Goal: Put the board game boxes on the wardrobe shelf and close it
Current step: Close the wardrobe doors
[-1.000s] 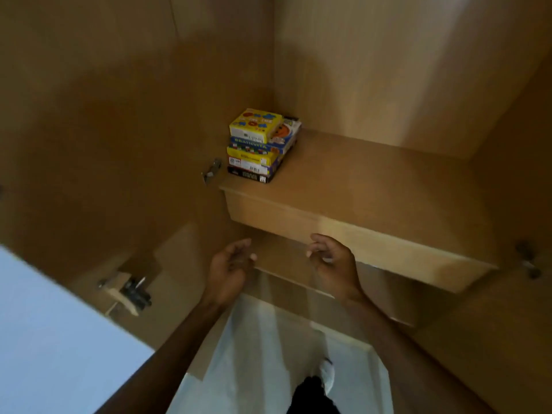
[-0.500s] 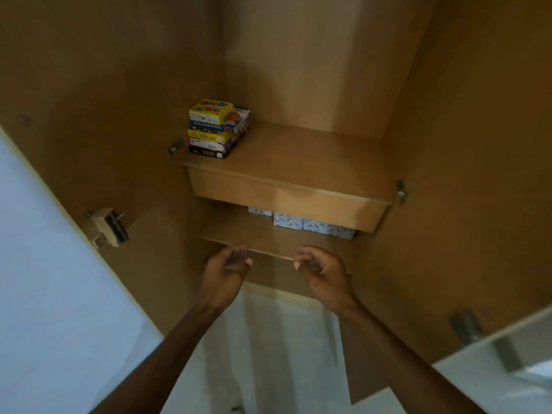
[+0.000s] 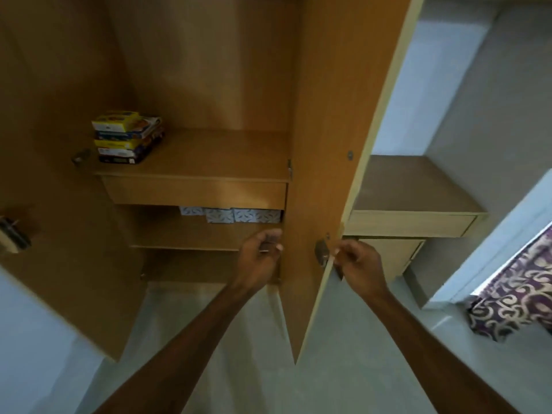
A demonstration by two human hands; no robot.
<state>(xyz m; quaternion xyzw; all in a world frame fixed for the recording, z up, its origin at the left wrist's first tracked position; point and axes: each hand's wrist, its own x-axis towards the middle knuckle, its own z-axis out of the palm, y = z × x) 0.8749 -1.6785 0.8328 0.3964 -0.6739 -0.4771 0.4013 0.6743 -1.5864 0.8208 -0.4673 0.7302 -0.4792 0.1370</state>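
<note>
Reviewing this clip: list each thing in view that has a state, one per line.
board game boxes: stacked on the upper shelf
right door: partly open
left door: open
patterned boxes: on the lower shelf
right hand: at the right door's edge
left hand: curled, apparently empty

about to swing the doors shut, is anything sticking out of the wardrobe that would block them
Nothing visible does. The stack of board game boxes sits back on the upper shelf, and the patterned boxes below stay behind the shelf edge. The right door swings freely.
</note>
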